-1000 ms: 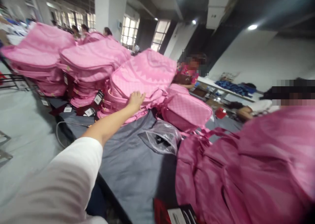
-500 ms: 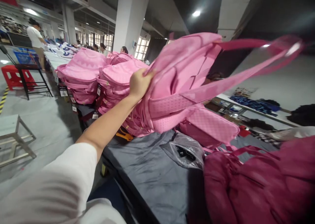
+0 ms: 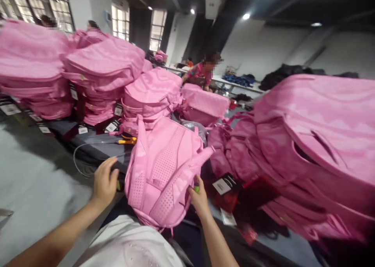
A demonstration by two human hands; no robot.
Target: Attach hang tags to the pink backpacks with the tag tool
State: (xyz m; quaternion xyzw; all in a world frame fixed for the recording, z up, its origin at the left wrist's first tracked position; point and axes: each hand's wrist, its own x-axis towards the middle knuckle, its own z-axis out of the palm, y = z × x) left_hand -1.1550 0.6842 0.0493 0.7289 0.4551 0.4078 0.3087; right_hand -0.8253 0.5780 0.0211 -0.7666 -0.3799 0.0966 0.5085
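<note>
A pink backpack [image 3: 164, 169] lies back-side up at the near edge of the grey table [image 3: 96, 149], straps and perforated padding facing me. My left hand [image 3: 104, 182] sits at its left side with fingers curled, near something green; what it holds is hidden. Gripping the bag's lower right edge is my right hand [image 3: 198, 196], with a small green thing showing at its fingers.
Stacks of pink backpacks [image 3: 99, 71] with hang tags fill the table's far left, and a tall pile [image 3: 307, 142] rises on the right. An orange tool [image 3: 127, 140] and a cable lie on the table. A person [image 3: 202, 69] works at a far table.
My left hand pulled one backpack off the stack, swung it through the air and set it down before me. My right hand has come into view on the bag.
</note>
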